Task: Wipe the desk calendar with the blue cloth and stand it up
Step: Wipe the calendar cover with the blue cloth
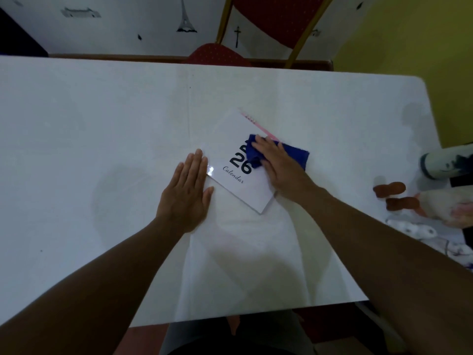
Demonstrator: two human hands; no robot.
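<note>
A white desk calendar [231, 139] lies flat and turned at an angle in the middle of the white table [102, 119], with "26 Calendar" printed on its cover and a pink binding along its far right edge. My right hand [277, 163] presses a blue cloth [294, 153] onto the calendar's upper right part, and the cloth spills past the binding onto the table. My left hand [188, 189] rests flat, fingers together, against the calendar's left edge with its fingertips at the corner.
At the right table edge stand a white patterned bottle [446, 163], two brown pieces [391, 188] and a pale toy-like object [448, 203]. A red chair with a gold frame [256, 29] stands behind the far edge. The near table edge runs just above my lap.
</note>
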